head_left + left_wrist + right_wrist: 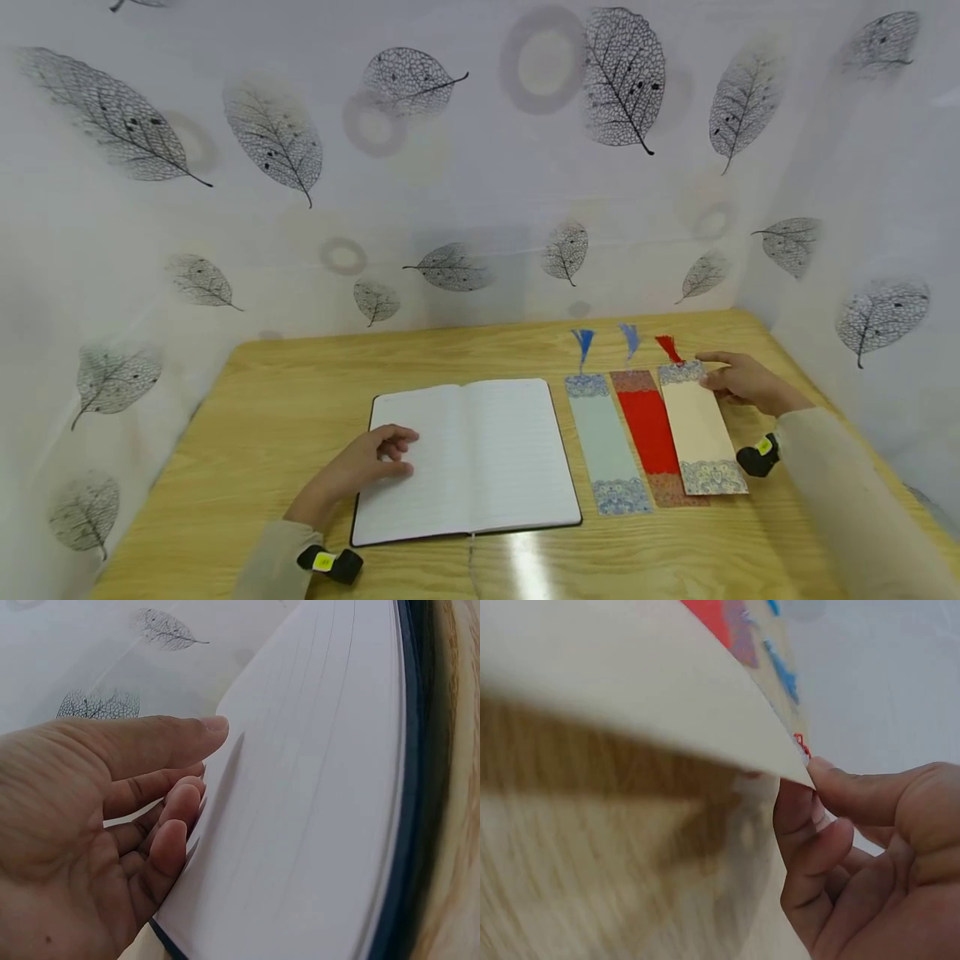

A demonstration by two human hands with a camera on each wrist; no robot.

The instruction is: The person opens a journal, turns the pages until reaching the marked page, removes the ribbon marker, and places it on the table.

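An open notebook with lined white pages lies on the table. My left hand rests over its left page, fingers loosely bent and holding nothing; the left wrist view shows the fingers beside the page. My right hand pinches the upper right corner of a cream bookmark with lace-patterned ends and a red tassel. In the right wrist view the bookmark tilts up off the table between thumb and fingers. It partly covers a red bookmark.
Left of the red bookmark lies a pale green bookmark with a blue tassel. The wooden table meets leaf-printed cloth behind and at the sides. A ribbon trails from the notebook's lower edge.
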